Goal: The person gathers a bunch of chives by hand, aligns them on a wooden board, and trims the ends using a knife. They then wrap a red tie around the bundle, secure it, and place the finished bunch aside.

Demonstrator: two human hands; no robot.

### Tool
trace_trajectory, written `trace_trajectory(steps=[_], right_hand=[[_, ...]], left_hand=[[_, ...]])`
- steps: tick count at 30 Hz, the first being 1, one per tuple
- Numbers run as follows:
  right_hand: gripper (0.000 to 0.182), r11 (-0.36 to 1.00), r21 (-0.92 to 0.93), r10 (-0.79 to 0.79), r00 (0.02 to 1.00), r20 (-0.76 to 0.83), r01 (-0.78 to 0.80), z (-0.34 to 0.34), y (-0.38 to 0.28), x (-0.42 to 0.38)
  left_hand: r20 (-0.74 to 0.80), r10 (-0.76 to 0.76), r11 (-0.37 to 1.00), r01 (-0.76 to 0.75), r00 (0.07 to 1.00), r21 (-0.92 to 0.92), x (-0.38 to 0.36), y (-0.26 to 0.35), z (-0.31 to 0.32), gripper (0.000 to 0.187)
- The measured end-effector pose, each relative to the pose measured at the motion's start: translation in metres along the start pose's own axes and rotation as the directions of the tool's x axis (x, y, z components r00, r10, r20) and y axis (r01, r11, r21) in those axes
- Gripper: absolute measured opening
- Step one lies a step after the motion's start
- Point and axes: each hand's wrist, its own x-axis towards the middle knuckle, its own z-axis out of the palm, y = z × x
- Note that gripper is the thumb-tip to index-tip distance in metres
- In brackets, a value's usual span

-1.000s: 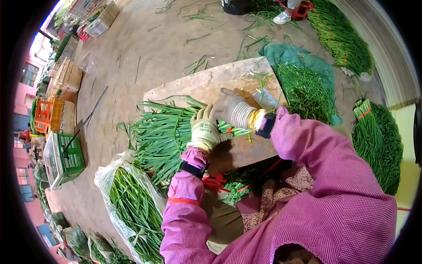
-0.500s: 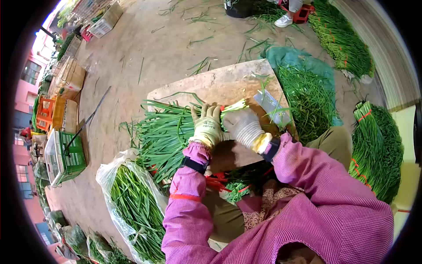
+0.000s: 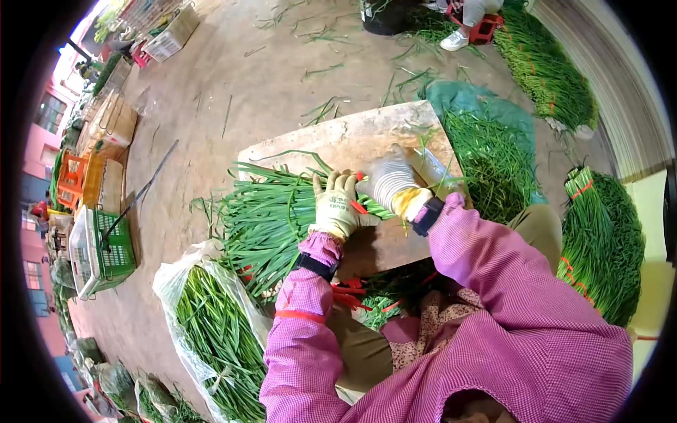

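Note:
A spread bundle of garlic chives (image 3: pixel 261 204) lies across the wooden board (image 3: pixel 317 141), its leaves fanning left. My left hand (image 3: pixel 334 206), in a cream glove, grips the bundle near its stem end, with the thumb stretched right. Red tape (image 3: pixel 359 207) shows beside its fingers. At the stem ends is my right hand (image 3: pixel 393 178), gloved and blurred; it covers the pale ends, and its fingers are too smeared to read. Just right of it, a metal blade (image 3: pixel 431 166) rests on the board, partly hidden by the hand and wrist.
Loose greens (image 3: pixel 497 151) lie on a teal sheet right of the board. Tied bundles (image 3: pixel 606 240) stand at far right. A plastic bag of greens (image 3: pixel 211 317) sits at lower left, a green crate (image 3: pixel 113 243) beyond it. A person's shoe (image 3: pixel 455 40) shows at the top.
My right hand has moved up and right over the stem ends, covering them and part of the blade. More red tape shows by my left hand, which has shifted only slightly.

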Motion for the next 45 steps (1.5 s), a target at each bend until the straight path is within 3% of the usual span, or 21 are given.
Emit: trace_trajectory(steps=[2, 5, 8, 9, 12, 14, 16, 17, 22, 27, 28, 29, 30, 32, 33, 34, 38, 39, 40, 44, 45], right_hand=[[0.028, 0.999, -0.016, -0.034, 0.999, 0.008, 0.034, 0.015, -0.003, 0.014], [0.022, 0.978, -0.204, -0.117, 0.914, -0.389, 0.038, 0.029, -0.014, 0.02], [0.017, 0.924, -0.383, -0.196, 0.874, -0.444, 0.012, 0.049, -0.029, 0.009], [0.016, 0.939, -0.314, -0.27, 0.87, -0.412, 0.142, 0.041, -0.031, -0.001], [0.015, 0.971, -0.224, -0.132, 0.969, -0.209, 0.084, 0.016, -0.036, -0.008], [0.013, 0.981, -0.164, -0.132, 0.98, -0.149, 0.107, 0.019, -0.031, -0.012], [0.015, 0.996, 0.074, -0.005, 0.848, -0.53, 0.052, 0.065, -0.031, -0.006], [0.016, 0.992, 0.115, 0.014, 0.875, -0.485, 0.048, 0.076, -0.029, -0.001], [0.015, 0.956, 0.195, -0.06, 0.8, -0.597, 0.218, 0.084, -0.006, -0.006], [0.008, 0.918, 0.19, -0.137, 0.73, -0.67, 0.347, 0.117, 0.004, 0.004], [0.01, 0.899, 0.192, -0.147, 0.685, -0.713, 0.393, 0.115, 0.003, 0.011], [0.007, 0.893, 0.193, -0.141, 0.66, -0.738, 0.407, 0.111, 0.003, 0.013], [0.005, 0.88, 0.186, -0.144, 0.618, -0.773, 0.437, 0.111, 0.006, 0.013], [0.008, 0.828, 0.194, -0.163, 0.558, -0.814, 0.526, 0.102, 0.008, 0.015], [0.008, 0.862, 0.181, -0.21, 0.658, -0.724, 0.474, 0.088, 0.008, 0.002], [0.007, 0.845, 0.298, -0.087, 0.663, -0.744, 0.444, 0.098, 0.007, 0.007], [0.006, 0.769, 0.359, -0.066, 0.626, -0.777, 0.528, 0.087, 0.019, -0.002], [0.008, 0.767, 0.269, -0.128, 0.55, -0.825, 0.583, 0.086, 0.026, -0.004], [0.008, 0.762, 0.345, -0.087, 0.616, -0.783, 0.547, 0.064, 0.028, -0.019], [0.011, 0.799, 0.095, -0.309, 0.541, -0.782, 0.594, 0.064, 0.067, -0.023], [0.011, 0.795, 0.199, -0.249, 0.607, -0.755, 0.574, 0.079, 0.074, -0.022]], left_hand=[[-0.031, 0.007, 0.999, -0.006, 1.0, 0.047, 0.0, -0.005, 0.009, 0.118], [-0.049, 0.018, 0.986, -0.01, 0.999, 0.164, -0.003, -0.003, 0.007, 0.107], [-0.015, 0.032, 0.962, -0.027, 0.999, 0.27, -0.001, -0.011, 0.023, 0.092], [0.034, 0.011, 0.977, -0.018, 0.999, 0.214, -0.001, -0.009, 0.019, 0.079], [0.073, -0.042, 0.937, 0.014, 0.996, 0.35, 0.0, -0.007, 0.02, 0.075], [0.013, -0.016, 0.953, 0.011, 1.0, 0.303, 0.002, -0.012, 0.027, 0.073], [-0.023, 0.02, 0.985, -0.016, 1.0, 0.173, 0.0, -0.013, 0.026, 0.072], [-0.021, 0.016, 0.985, -0.012, 1.0, 0.173, -0.002, -0.014, 0.026, 0.072], [-0.462, 0.107, 0.971, -0.192, 0.88, -0.14, -0.006, -0.016, 0.03, 0.1], [-0.592, 0.077, 0.909, -0.301, 0.802, -0.29, -0.019, -0.018, 0.033, 0.082], [-0.594, 0.115, 0.932, -0.294, 0.796, -0.214, -0.019, -0.016, 0.028, 0.069], [-0.327, 0.032, 0.915, -0.159, 0.945, -0.372, -0.025, -0.001, 0.001, 0.056], [-0.357, 0.104, 0.956, -0.192, 0.928, -0.221, -0.025, -0.002, 0.006, 0.047], [-0.508, 0.124, 0.902, -0.311, 0.852, -0.301, -0.026, -0.003, 0.004, 0.03], [-0.502, 0.122, 0.902, -0.307, 0.857, -0.305, -0.026, -0.005, 0.006, 0.027], [-0.485, 0.123, 0.894, -0.309, 0.866, -0.325, -0.024, -0.006, 0.008, 0.023], [-0.547, 0.061, 0.903, -0.28, 0.835, -0.326, -0.024, 0.011, 0.016, 0.015], [-0.549, 0.0, 0.886, -0.255, 0.836, -0.388, -0.027, 0.024, 0.017, 0.015], [-0.545, -0.061, 0.863, -0.23, 0.836, -0.45, -0.029, 0.038, 0.011, 0.014], [-0.473, -0.17, 0.81, -0.151, 0.865, -0.567, -0.023, 0.077, 0.006, 0.014], [-0.486, -0.166, 0.863, -0.113, 0.858, -0.493, -0.021, 0.085, 0.013, 0.013]])
